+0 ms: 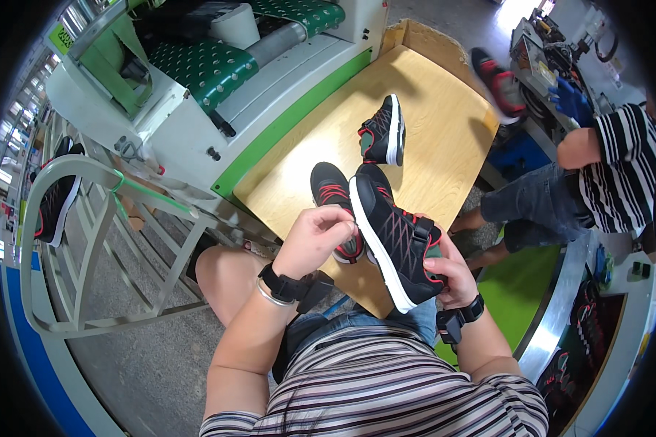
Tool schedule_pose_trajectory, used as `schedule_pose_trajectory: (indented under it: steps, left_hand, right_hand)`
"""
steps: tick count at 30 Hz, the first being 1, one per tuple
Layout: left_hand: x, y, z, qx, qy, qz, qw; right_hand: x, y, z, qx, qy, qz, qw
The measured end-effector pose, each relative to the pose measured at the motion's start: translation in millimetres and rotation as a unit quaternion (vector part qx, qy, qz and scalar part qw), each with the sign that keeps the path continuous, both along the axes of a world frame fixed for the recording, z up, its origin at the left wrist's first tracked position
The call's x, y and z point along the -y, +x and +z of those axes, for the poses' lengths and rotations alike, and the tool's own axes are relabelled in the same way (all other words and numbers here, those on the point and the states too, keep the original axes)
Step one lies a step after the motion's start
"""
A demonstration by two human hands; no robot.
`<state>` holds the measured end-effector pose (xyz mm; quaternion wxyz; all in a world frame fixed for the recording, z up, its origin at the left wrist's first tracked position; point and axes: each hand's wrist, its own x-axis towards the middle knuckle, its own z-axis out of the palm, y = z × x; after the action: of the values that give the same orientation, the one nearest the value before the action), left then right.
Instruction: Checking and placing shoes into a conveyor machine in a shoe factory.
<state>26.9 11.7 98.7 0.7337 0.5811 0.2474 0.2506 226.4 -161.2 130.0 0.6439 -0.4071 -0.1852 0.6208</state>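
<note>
My right hand grips a black sneaker by its heel opening, with the thumb inside the collar. The sneaker has a white sole, red trim and a strap, and is tilted on its side above the table edge, toe pointing away from me. My left hand is closed in a pinch beside the white sole; whatever lies between its fingertips is too small to make out. Partly hidden behind that hand, a second sneaker with red laces rests on the wooden table. Farther back another black sneaker lies on its side.
A machine with a green dotted conveyor belt borders the table at the left. Shoes hang on a metal rack at far left. At right, a co-worker in a striped shirt and blue glove stands near a blurred sneaker.
</note>
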Motion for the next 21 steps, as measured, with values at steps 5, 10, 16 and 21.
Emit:
schedule_pose_trajectory:
  steps: [5,10,16,21]
  left_hand:
    - [3,4,-4,-0.100,0.090,0.012,0.991]
    - [4,-2,9,-0.065,0.108,-0.039,0.991]
    - [5,7,-5,-0.084,0.088,0.050,0.991]
    - [-2,3,-15,-0.141,0.285,0.090,0.944]
  right_hand:
    - [2,1,18,0.206,-0.023,-0.015,0.978]
    - [-6,7,16,0.336,-0.002,-0.078,0.939]
    - [-24,56,-58,0.512,-0.059,-0.161,0.842]
    - [-44,98,-90,0.624,-0.093,-0.128,0.765]
